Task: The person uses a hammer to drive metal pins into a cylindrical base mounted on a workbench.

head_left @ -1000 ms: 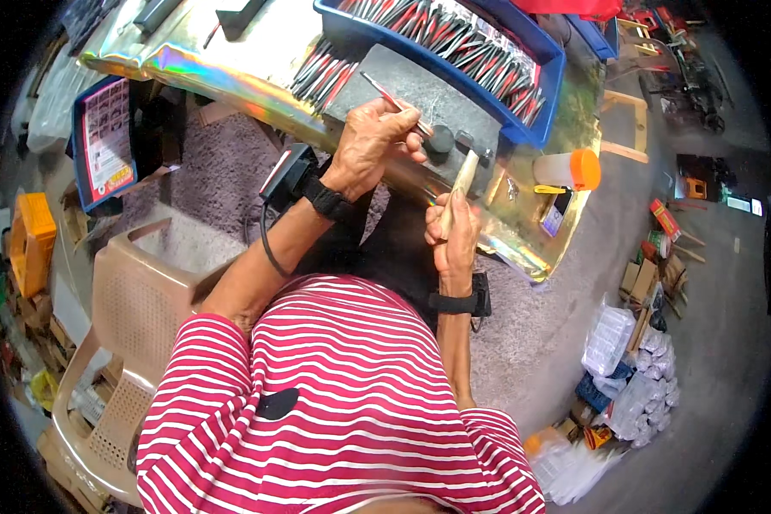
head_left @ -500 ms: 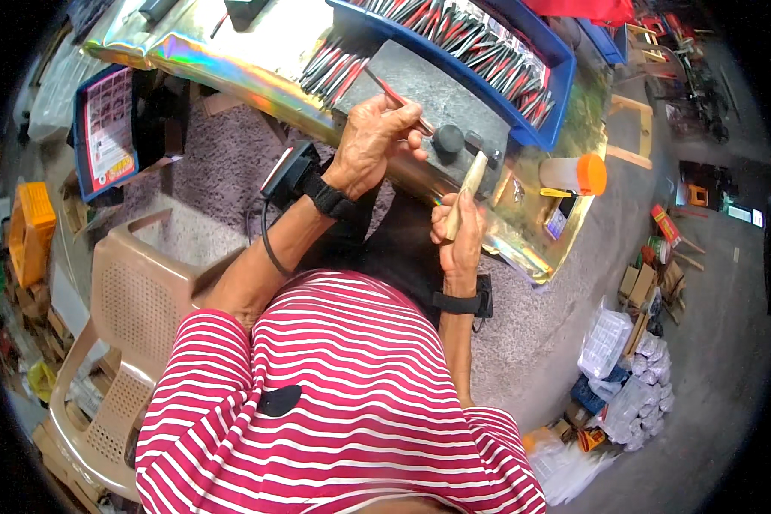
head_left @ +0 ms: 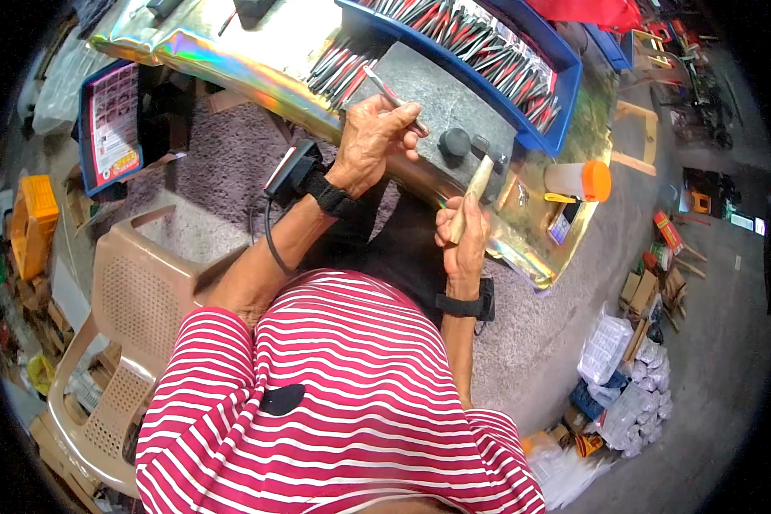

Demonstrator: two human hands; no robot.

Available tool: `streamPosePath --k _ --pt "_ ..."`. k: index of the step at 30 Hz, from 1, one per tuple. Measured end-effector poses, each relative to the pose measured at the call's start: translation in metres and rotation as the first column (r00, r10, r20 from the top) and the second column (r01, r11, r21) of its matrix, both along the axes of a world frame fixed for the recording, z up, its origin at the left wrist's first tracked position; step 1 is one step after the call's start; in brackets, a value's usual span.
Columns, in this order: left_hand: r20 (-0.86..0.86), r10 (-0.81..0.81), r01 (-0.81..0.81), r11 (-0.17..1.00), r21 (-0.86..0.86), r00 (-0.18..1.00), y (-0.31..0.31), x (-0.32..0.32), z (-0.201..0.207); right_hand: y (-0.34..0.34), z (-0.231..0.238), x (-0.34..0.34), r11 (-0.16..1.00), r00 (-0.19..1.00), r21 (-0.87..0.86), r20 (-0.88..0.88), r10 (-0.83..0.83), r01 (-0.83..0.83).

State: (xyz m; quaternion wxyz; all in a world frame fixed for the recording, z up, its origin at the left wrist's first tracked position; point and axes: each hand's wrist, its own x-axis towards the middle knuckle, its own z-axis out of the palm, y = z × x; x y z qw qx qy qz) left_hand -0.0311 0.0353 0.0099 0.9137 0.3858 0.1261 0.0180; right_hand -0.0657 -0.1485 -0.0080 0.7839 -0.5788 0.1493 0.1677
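Note:
My left hand (head_left: 370, 144) is closed on a slim red-and-silver tool, tweezers-like in shape (head_left: 382, 86), held slanting over the near left of a grey slab (head_left: 415, 70). The tool's exact kind is too small to make out. My right hand (head_left: 464, 238) grips the pale wooden handle of a hammer (head_left: 478, 182), whose small dark head sits above the slab's right end. Between the two hands, a round black block (head_left: 455, 142) stands on the slab. Several similar slim tools (head_left: 338, 70) lie in a pile left of the slab.
Behind the slab, a long blue tray (head_left: 565, 111) holds many slim red, black and grey tools. An orange-lidded jar (head_left: 574, 181) and a yellow-and-black cutter (head_left: 560, 198) lie on the foil-covered table at right. A beige plastic chair (head_left: 141, 291) stands at my left.
Both hands keep their hold. The tool in my left hand has turned slightly, and the hammer has shifted a little down and right. The view has moved slightly.

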Motion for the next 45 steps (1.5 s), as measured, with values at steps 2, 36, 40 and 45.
streamPosePath --k 2,36,40,45 --pt "-0.014 0.008 -0.008 1.000 0.011 1.000 0.001 0.001 -0.002 0.000 0.001 0.000 1.000 1.000 0.004 0.002 0.004 -0.004" --pt "-0.041 -0.011 0.028 0.892 0.452 0.999 0.012 -0.001 0.001 0.000 -0.002 -0.002 1.000 0.999 -0.022 0.034 0.010 -0.010" --pt "-0.020 -0.015 0.023 0.890 0.455 1.000 0.013 -0.001 -0.002 0.000 -0.002 -0.002 1.000 0.999 -0.013 0.042 0.016 -0.015" --pt "-0.036 -0.020 0.035 0.876 0.481 0.999 0.014 -0.001 0.000 0.000 -0.003 -0.002 1.000 0.999 -0.012 0.043 0.013 -0.012"
